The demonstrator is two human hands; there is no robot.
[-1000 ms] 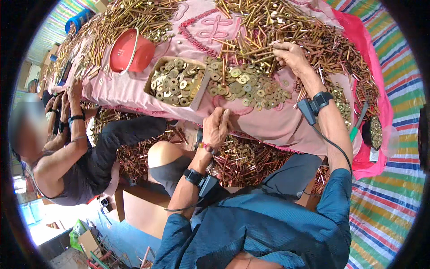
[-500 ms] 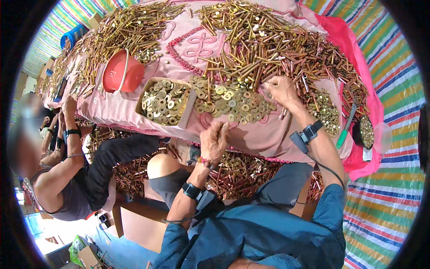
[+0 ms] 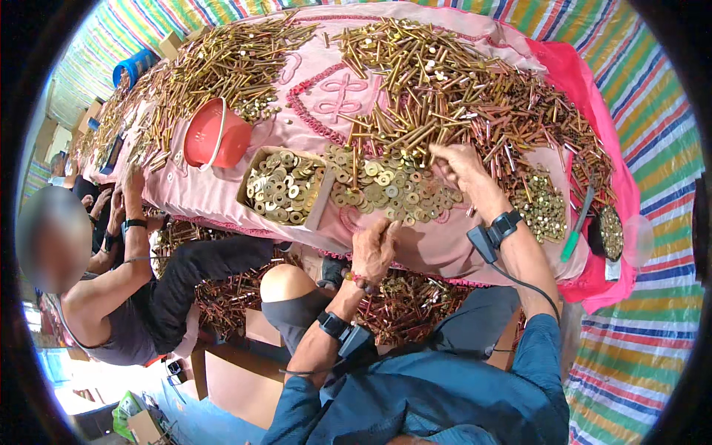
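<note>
The right hand (image 3: 461, 167) has moved toward eight o'clock, where bolts (image 3: 417, 122) meet many loose washers (image 3: 391, 190); left hand (image 3: 373, 254) at their six. I cannot tell either grip. The box (image 3: 321, 205) at nine looks well filled.

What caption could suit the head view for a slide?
Right hand where bolts meet washers, left hand near the cloth edge, red bucket farther left.

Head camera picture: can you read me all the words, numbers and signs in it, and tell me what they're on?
No readable text anywhere.
Red bucket: pale marks, too small and blurred to read.
Small white tag at the right: too small to read.
Flat washers: no readable marks.
Pink cloth: its looped stitching is a pattern, with no letters that I can make out.
</note>
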